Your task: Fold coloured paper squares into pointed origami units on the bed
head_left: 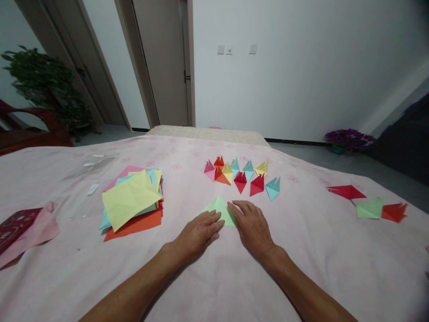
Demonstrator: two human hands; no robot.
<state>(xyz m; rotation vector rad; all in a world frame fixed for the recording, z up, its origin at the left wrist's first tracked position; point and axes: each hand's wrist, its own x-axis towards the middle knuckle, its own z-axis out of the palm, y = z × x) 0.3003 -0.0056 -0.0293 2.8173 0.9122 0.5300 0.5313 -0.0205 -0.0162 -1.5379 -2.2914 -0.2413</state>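
A light green paper point(220, 208), folded into a triangle, lies on the pink bedspread point(214, 277) in front of me. My left hand point(198, 233) rests flat on its left part, fingers stretched out. My right hand point(252, 226) lies flat on its right part, fingers together and extended. Neither hand grips anything. Just beyond the paper sits a cluster of several folded paper shapes point(241, 176) in pink, red, orange, yellow and blue.
A stack of coloured paper sheets point(132, 201) with a yellow one on top lies to the left. Three folded pieces point(368, 203), red, green and orange, lie at the right. A dark red packet point(15, 226) and pink paper sit at far left. Doors and a plant stand behind.
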